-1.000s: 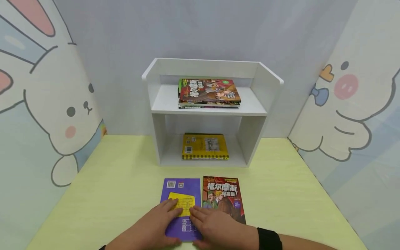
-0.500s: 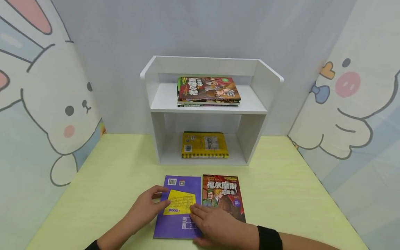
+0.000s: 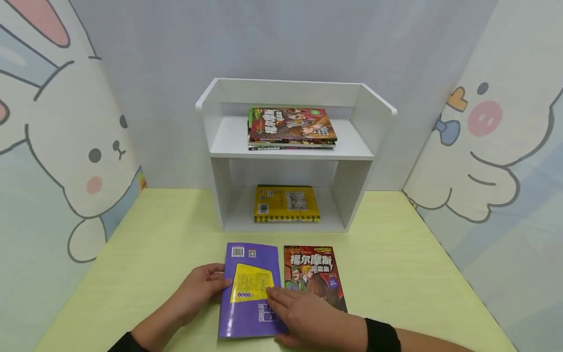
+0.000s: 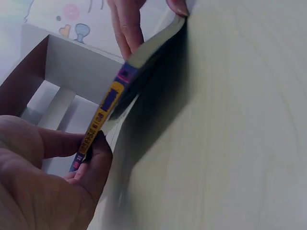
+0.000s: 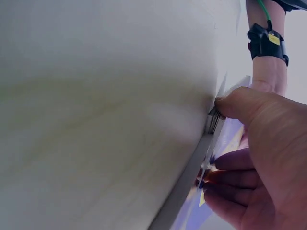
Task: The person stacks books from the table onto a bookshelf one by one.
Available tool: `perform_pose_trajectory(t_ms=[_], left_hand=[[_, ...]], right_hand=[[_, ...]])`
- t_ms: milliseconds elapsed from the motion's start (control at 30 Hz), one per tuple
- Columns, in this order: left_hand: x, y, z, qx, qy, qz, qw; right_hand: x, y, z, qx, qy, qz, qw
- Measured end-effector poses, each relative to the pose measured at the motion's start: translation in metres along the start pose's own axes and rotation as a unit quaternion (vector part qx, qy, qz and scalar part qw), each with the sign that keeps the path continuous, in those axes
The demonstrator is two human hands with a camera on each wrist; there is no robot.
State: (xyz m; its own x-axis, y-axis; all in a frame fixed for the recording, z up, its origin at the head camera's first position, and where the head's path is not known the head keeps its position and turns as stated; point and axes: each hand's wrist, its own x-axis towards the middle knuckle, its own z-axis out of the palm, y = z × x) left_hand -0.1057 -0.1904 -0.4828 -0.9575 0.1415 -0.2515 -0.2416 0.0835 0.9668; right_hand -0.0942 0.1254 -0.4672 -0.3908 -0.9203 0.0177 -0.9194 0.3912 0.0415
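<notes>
A thin purple book [image 3: 252, 319] with a yellow panel and a barcode lies in front of me, its left side raised off the table. My left hand [image 3: 193, 293] pinches its left edge; the left wrist view shows thumb and fingers on either side of the yellow-and-purple spine [image 4: 108, 101]. My right hand [image 3: 312, 315] holds the book's lower right part, fingers over the cover. At the corner, the right wrist view shows my right thumb [image 5: 240, 104] against the page edges. Beside it lies a red-brown comic-style book [image 3: 330, 288], partly covered by my right hand.
A white two-level shelf [image 3: 281, 227] stands behind the books. Several stacked books [image 3: 292, 127] lie on its upper level, and yellow books [image 3: 286, 203] on the lower one. Cartoon-printed walls [image 3: 101, 127] border the pale yellow table [image 3: 167, 234].
My left hand has slid from the purple book's cover to its left edge and now grips it. The book's left side has lifted and tilted. My right hand has barely moved.
</notes>
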Motion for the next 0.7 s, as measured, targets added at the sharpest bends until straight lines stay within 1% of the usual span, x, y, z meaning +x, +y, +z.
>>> perform_pose_trajectory(t_ms=[67,133,200,267,367,433,467,500,533,567,600,633,667,700], left_hand=[[-0.001,0.004,-0.003,-0.028,-0.027,0.005,0.9992],[-0.002,0.010,-0.006,-0.050,-0.055,0.009,0.9972],[-0.004,0.018,-0.008,-0.061,-0.084,0.014,0.9944],[-0.006,0.027,-0.010,-0.068,-0.114,0.020,0.9909],[-0.007,0.041,-0.011,-0.070,-0.166,0.028,0.9832],[-0.006,0.049,-0.010,-0.067,-0.200,0.028,0.9772],[-0.006,0.053,-0.010,-0.064,-0.217,0.027,0.9736],[-0.005,0.056,-0.009,-0.061,-0.233,0.026,0.9701],[-0.004,0.058,-0.008,-0.058,-0.248,0.025,0.9666],[-0.002,0.060,-0.007,-0.054,-0.262,0.023,0.9632],[-0.001,0.062,-0.006,-0.051,-0.276,0.021,0.9597],[0.001,0.063,-0.004,-0.047,-0.288,0.019,0.9563],[0.003,0.063,-0.003,-0.043,-0.298,0.018,0.9535],[0.005,0.064,-0.001,-0.039,-0.304,0.017,0.9517]], right_hand=[[-0.002,0.001,-0.003,0.004,0.016,0.005,0.9999],[-0.003,0.004,-0.008,0.019,0.036,0.018,0.9990],[-0.004,0.008,-0.015,0.039,0.068,0.036,0.9963],[-0.005,0.014,-0.023,0.056,0.109,0.062,0.9906],[-0.006,0.027,-0.036,0.081,0.173,0.113,0.9751],[-0.006,0.036,-0.045,0.114,0.199,0.154,0.9611],[-0.006,0.041,-0.049,0.147,0.206,0.173,0.9519],[-0.006,0.045,-0.053,0.187,0.207,0.192,0.9410],[-0.006,0.048,-0.056,0.238,0.200,0.209,0.9272],[-0.006,0.052,-0.059,0.300,0.188,0.223,0.9082],[-0.006,0.055,-0.061,0.360,0.173,0.235,0.8861],[-0.006,0.057,-0.062,0.416,0.156,0.248,0.8610],[-0.007,0.060,-0.063,0.470,0.139,0.259,0.8320],[-0.007,0.062,-0.063,0.514,0.122,0.269,0.8057]])
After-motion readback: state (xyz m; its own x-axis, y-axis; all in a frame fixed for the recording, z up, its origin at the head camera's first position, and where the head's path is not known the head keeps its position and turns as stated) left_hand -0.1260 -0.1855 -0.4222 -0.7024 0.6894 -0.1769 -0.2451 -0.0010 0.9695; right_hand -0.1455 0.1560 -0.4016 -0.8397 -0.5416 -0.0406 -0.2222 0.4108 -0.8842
